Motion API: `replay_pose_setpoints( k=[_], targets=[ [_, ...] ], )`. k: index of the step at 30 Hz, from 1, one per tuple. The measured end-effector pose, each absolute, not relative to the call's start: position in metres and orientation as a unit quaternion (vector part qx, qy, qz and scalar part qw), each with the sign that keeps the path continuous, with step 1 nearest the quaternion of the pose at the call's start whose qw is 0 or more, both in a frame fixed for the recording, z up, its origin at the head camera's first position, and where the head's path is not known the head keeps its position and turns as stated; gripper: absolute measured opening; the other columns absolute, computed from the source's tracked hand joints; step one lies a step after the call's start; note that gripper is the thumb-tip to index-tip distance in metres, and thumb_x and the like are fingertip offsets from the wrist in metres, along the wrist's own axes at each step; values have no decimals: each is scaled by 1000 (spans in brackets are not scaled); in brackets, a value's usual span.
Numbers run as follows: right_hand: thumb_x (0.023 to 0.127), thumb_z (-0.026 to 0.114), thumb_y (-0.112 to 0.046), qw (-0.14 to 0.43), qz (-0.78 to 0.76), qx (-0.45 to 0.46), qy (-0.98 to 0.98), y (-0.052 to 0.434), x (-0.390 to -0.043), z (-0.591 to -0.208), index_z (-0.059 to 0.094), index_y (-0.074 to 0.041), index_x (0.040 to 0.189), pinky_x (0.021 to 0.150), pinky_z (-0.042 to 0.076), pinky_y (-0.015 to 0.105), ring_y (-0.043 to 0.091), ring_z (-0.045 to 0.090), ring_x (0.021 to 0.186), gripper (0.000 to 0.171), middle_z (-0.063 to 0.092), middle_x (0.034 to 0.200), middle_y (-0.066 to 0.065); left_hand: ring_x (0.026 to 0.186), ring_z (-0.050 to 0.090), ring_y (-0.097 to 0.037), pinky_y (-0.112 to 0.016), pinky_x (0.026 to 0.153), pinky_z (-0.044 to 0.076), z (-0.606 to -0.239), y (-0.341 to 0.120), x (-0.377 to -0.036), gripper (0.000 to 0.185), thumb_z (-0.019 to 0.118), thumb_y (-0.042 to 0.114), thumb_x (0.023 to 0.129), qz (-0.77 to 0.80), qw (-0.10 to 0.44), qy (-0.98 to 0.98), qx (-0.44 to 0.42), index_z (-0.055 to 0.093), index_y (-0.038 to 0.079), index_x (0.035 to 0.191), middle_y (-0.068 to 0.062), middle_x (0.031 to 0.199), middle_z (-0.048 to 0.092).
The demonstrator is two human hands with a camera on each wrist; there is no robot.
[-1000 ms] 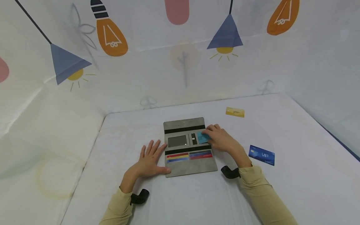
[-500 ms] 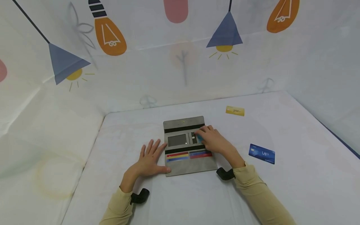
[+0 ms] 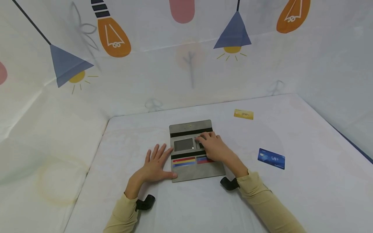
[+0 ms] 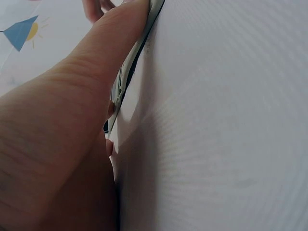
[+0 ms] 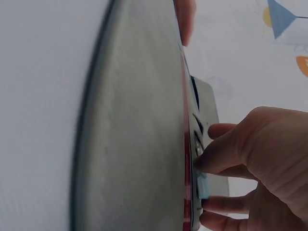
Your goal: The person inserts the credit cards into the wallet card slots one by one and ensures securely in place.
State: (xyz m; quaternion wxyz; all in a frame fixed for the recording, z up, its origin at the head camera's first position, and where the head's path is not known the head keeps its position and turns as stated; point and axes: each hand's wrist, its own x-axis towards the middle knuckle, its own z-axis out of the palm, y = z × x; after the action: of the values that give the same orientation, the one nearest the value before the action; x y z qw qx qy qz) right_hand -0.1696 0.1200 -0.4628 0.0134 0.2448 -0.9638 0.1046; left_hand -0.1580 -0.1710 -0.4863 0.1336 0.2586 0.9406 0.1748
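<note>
An unfolded grey wallet (image 3: 198, 169) lies flat on the white cloth-covered table, with red, yellow and blue cards (image 3: 184, 161) in its near slots. My left hand (image 3: 154, 167) is spread beside it, thumb on the near left corner and fingertips along the left edge. Over the wallet's middle panel, the right hand (image 3: 216, 147) reaches in from the right with its fingertips down by the narrow slit and small pocket. In the right wrist view, part of a light blue card (image 5: 202, 186) shows between the thumb and the outer fingers, which touch the wallet.
A blue VIP card (image 3: 271, 158) lies on the table (image 3: 314, 194) to the right of the wallet. Farther back is a yellow card (image 3: 243, 114). A white wall sheet (image 3: 163, 84) with printed lamps and bulbs rises behind.
My right hand has slid left across the middle panel, and the light blue card it was on is now hidden in the head view. The left hand has stayed in place.
</note>
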Motion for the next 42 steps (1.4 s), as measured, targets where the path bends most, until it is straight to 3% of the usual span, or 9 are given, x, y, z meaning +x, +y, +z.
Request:
replay_pose_setpoints(
  k=[12, 22, 28, 33, 37, 42],
  targets=[
    [85, 69, 3, 26, 94, 238, -966, 101, -161, -466, 53, -15, 139, 98, 39, 66, 55, 39, 127, 58, 46, 141, 18, 151, -6, -42, -66, 114, -6, -487, -173, -159, 103, 70, 64, 80, 171, 132, 941, 262, 21, 18, 159, -17, 165, 7],
    [86, 74, -8, 15, 79, 229, -970, 92, -155, -467, 52, -16, 140, 104, 34, 68, 59, 32, 133, 59, 41, 147, 19, 151, -7, -39, -63, 115, -7, -486, -172, -158, 103, 70, 63, 81, 167, 136, 942, 259, 18, 20, 160, -14, 166, 5],
    [89, 66, -2, 14, 93, 246, -965, 102, -158, -468, 53, -15, 139, 99, 39, 65, 52, 39, 129, 53, 46, 144, 17, 151, -5, -41, -65, 114, -6, -487, -172, -158, 103, 71, 63, 80, 171, 129, 941, 263, 21, 19, 159, -16, 166, 7],
    [98, 57, -7, 36, 102, 271, -957, 113, -162, -466, 54, -12, 138, 90, 47, 59, 40, 48, 125, 40, 50, 138, 14, 151, -5, -41, -65, 114, -5, -487, -172, -158, 102, 70, 63, 81, 168, 130, 942, 262, 21, 19, 159, -16, 166, 7],
    [99, 58, -10, 16, 133, 263, -955, 124, -166, -463, 53, -11, 139, 91, 45, 58, 36, 45, 131, 41, 50, 141, 14, 151, -6, -41, -65, 115, -6, -487, -172, -158, 103, 70, 63, 80, 170, 132, 941, 259, 21, 19, 159, -16, 166, 7],
    [96, 60, -7, -25, 178, 230, -957, 145, -174, -455, 51, -10, 140, 97, 40, 65, 41, 45, 130, 45, 49, 140, 18, 151, -8, -40, -64, 115, -8, -487, -172, -159, 103, 70, 63, 80, 169, 136, 942, 258, 20, 19, 159, -15, 166, 5]
  ],
)
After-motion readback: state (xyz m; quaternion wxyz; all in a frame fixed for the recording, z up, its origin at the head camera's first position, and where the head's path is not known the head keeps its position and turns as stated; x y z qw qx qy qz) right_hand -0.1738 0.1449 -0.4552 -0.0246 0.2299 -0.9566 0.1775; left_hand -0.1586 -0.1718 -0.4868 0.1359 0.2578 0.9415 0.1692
